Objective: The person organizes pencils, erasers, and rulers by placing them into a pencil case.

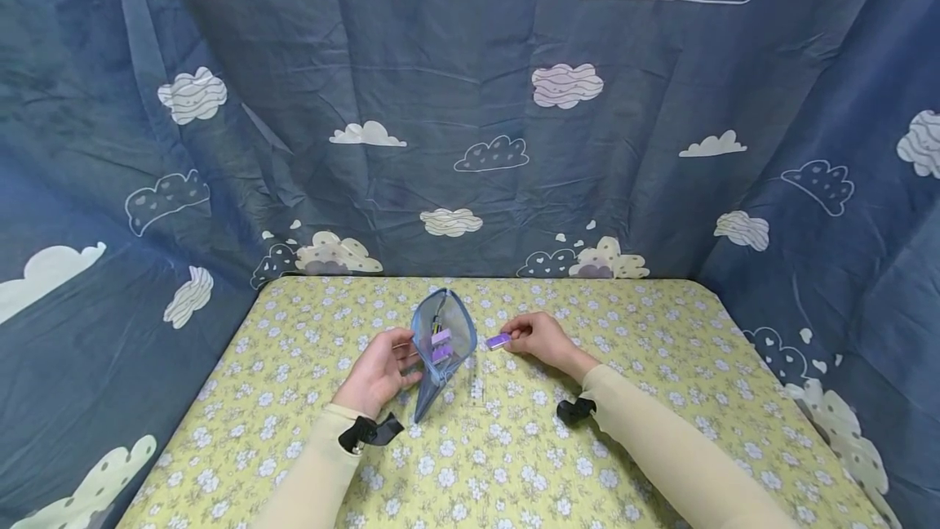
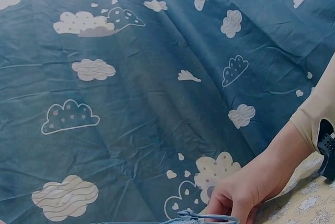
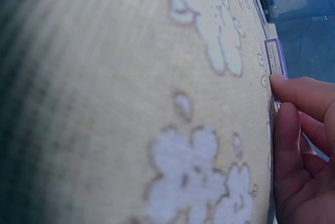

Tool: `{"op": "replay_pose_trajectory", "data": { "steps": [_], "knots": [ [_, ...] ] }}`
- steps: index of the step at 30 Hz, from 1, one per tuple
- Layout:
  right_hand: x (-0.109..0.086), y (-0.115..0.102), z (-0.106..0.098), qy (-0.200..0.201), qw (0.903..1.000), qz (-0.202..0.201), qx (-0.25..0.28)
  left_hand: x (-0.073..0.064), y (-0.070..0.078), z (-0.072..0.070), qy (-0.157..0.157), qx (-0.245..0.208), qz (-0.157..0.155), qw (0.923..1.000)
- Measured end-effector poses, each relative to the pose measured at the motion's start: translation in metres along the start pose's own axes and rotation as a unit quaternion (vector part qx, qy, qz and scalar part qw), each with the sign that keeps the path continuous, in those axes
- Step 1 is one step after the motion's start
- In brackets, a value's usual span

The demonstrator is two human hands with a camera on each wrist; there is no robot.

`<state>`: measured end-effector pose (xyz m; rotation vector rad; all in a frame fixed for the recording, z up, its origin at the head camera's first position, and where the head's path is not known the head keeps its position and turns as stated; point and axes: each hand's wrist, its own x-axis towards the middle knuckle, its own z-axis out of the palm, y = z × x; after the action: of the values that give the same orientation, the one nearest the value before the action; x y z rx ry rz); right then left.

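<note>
A translucent zip pouch (image 1: 463, 341) with blue edging stands with its mouth wide open near the middle of the table. My left hand (image 1: 378, 370) holds it by its left side, fingers at the rim. Inside lie two purple items (image 1: 441, 349) and some thin dark and yellow things. Just right of the pouch, my right hand (image 1: 539, 341) pinches a small purple box (image 1: 497, 341) between thumb and fingers. In the right wrist view this box (image 3: 274, 56) shows a white printed label. The pouch's zip edge (image 2: 191, 216) shows low in the left wrist view.
A yellow flowered cloth (image 1: 294, 398) covers the table. Blue curtains with a cloud print (image 1: 441, 178) hang behind and along both sides. Each wrist wears a black strap (image 1: 576, 411) over a cream sleeve.
</note>
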<state>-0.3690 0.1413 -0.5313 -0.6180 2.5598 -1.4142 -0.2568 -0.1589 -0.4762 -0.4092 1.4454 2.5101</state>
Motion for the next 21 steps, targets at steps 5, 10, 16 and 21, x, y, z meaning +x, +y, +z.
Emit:
{"op": "replay_pose_trajectory", "data": {
  "steps": [5,10,16,21],
  "knots": [
    [0.0011,0.0018,0.0018,0.001,1.0,-0.003,-0.001,0.0001,0.0006,-0.0017,0.0,-0.002,-0.002,1.0],
    [0.0022,0.0038,0.0027,0.005,1.0,-0.003,-0.001,-0.0003,0.0004,-0.0027,0.001,-0.005,0.001,1.0],
    [0.0014,0.0032,0.0011,0.004,0.9999,-0.005,0.015,-0.001,0.0003,-0.0025,0.003,-0.005,0.002,1.0],
    [-0.0028,-0.0039,-0.0022,0.0,0.9993,-0.008,0.037,-0.0008,0.0006,-0.0018,0.001,-0.004,0.0,1.0]
  ]
}}
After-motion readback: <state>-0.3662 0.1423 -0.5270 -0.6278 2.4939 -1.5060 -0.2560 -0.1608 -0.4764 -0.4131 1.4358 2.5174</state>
